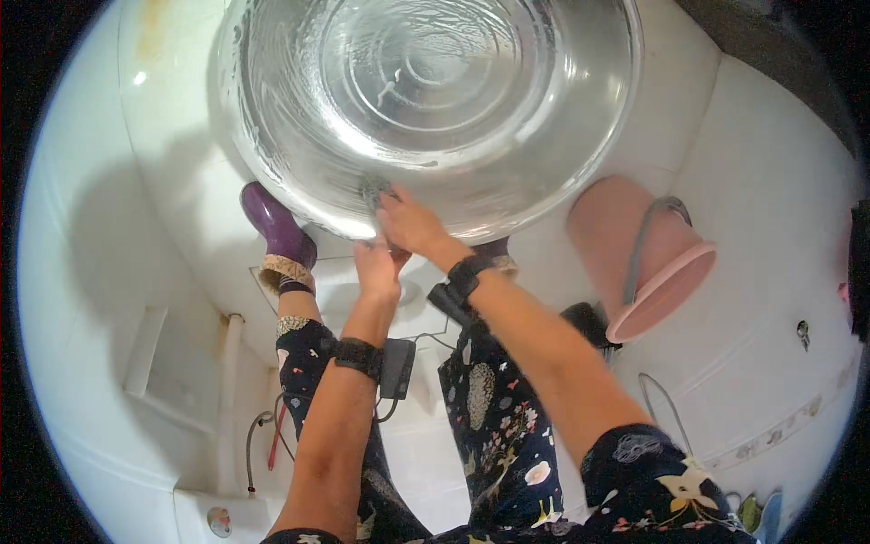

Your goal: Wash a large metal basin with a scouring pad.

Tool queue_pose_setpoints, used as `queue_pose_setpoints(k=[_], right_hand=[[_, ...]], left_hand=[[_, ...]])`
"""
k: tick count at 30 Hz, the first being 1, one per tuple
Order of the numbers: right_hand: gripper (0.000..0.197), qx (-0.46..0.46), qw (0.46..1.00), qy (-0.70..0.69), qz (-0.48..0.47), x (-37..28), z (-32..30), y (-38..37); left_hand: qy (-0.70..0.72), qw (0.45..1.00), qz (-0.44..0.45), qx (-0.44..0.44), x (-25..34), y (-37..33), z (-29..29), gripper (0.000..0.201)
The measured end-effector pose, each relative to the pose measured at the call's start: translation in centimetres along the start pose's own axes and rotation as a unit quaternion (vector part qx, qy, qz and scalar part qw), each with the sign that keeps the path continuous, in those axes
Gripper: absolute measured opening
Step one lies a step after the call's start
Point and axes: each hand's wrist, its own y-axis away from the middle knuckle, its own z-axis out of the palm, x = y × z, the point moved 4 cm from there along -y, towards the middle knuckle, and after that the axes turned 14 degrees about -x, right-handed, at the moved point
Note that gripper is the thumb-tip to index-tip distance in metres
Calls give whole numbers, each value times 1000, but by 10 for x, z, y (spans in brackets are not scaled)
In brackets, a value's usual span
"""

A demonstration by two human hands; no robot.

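Observation:
A large round metal basin (544,172) fills the upper middle, its inner side facing me, with whitish suds streaked over the left part and the ringed bottom. My right hand (412,222) is closed on a grey scouring pad (374,191), which presses against the inner wall close to the near rim. Just below, my left hand (376,269) grips that same rim. Its fingers are partly hidden behind the right hand and the rim. Both wrists wear black bands, and a black box (396,368) hangs beside the left one.
A pink bucket (616,227) with a grey handle lies tilted at the right. Purple boots (272,218) are on my feet below the basin. White walls curve round both sides. A pipe (231,399) and a thin hose (251,453) run along the lower left.

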Motion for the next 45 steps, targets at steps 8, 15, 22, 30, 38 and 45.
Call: queue_pose_setpoints(k=[8,15,22,30,38,45], right_hand=[[41,43,924,220,311,163,-45,56],[17,121,978,-153,78,-54,-78,-81],[29,-124,964,135,194,71,-14,8],[19,109,984,-49,136,16,-41,-32],[28,67,986,-74,133,57,-8,29],[29,-77,977,-50,191,98,-3,13]], left_hand=[[-48,997,14,57,20,9,-28,33],[-86,990,111,6,3,2,-38,25],[-47,997,7,67,4,24,-42,36],[-105,993,53,-32,18,10,-19,33],[-97,994,51,20,25,16,-28,37],[-106,993,38,26,30,6,-22,34]])
